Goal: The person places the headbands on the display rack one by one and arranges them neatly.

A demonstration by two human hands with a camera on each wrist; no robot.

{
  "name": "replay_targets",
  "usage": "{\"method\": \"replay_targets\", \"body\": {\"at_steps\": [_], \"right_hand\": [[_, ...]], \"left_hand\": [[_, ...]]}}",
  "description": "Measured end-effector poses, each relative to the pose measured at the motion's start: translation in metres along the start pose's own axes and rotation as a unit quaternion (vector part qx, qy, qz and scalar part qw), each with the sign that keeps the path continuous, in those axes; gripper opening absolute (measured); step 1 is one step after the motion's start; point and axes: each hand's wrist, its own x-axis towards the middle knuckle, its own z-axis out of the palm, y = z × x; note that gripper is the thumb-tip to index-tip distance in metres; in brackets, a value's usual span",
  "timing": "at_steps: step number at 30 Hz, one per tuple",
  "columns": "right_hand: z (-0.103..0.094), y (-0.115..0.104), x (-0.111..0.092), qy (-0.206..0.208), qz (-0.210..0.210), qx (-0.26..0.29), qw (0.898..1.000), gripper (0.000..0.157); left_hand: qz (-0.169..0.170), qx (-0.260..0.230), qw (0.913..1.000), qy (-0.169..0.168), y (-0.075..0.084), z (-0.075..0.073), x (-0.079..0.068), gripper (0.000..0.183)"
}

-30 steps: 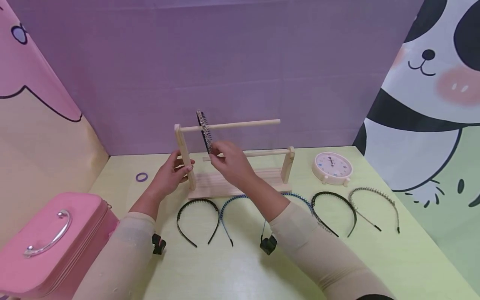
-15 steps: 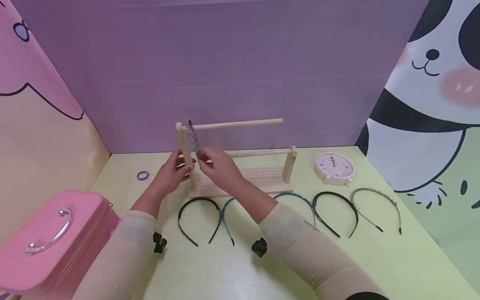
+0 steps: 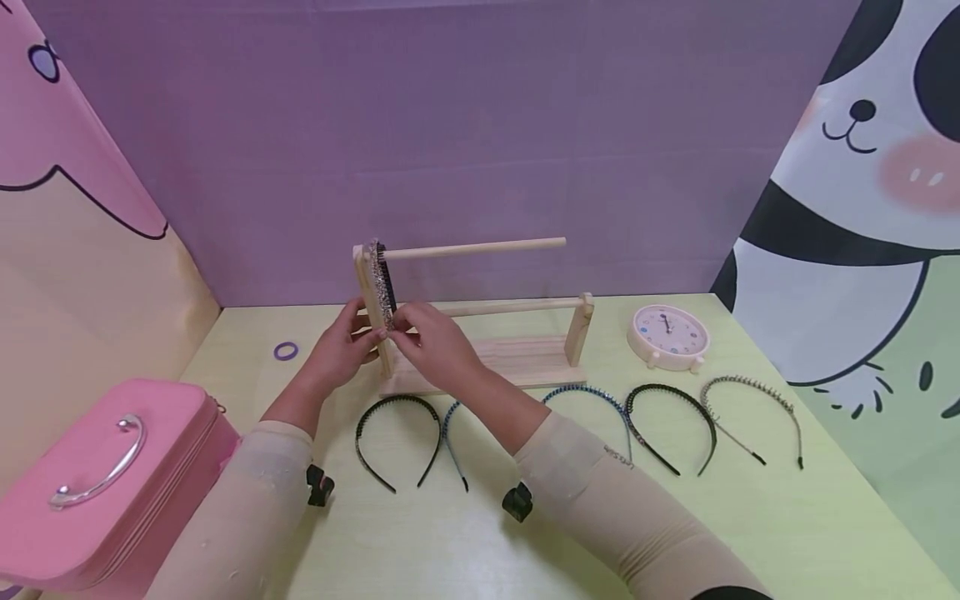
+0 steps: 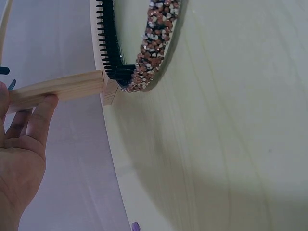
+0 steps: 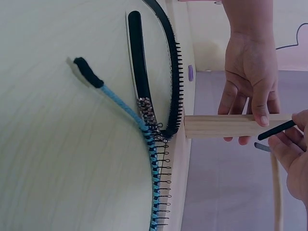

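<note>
A glittery, toothed headband (image 3: pixel 381 283) hangs over the upper rod (image 3: pixel 480 247) of a wooden rack, up against the left post. My right hand (image 3: pixel 438 346) pinches its lower part; in the right wrist view, dark headband tips (image 5: pixel 276 130) poke out by the fingers. My left hand (image 3: pixel 337 346) grips the rack's left post (image 4: pixel 62 87), thumb on one side and fingers on the other. In front of the rack lies a black headband (image 3: pixel 397 400), which shows rhinestones (image 4: pixel 153 43) in the left wrist view. Beside it is a blue headband (image 3: pixel 562 390), partly hidden by my right arm.
Farther right lie a black headband (image 3: pixel 671 387) and a silvery one (image 3: pixel 750 382). A pink clock (image 3: pixel 667 333) stands behind them. At left are a purple ring (image 3: pixel 286 351) and a pink case (image 3: pixel 112 483). The rack's lower rod (image 3: pixel 525 307) and base (image 3: pixel 517 358) extend rightward.
My right hand has slid the hanging headband left along the upper rod to the post, then lowered slightly. My left hand has stayed on the post.
</note>
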Motion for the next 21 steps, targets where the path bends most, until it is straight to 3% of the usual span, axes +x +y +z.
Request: {"method": "replay_targets", "body": {"at_steps": [14,21], "right_hand": [[-0.014,0.005,-0.011,-0.018,0.008,-0.074,0.997,0.03],[-0.033,0.014,-0.024,-0.007,0.012,-0.047,0.999,0.027]], "left_hand": [[0.003,-0.01,0.9999,-0.002,0.002,0.0,-0.001,0.054],[0.008,-0.025,0.9997,-0.001,0.0,0.001,0.0,0.052]]}}
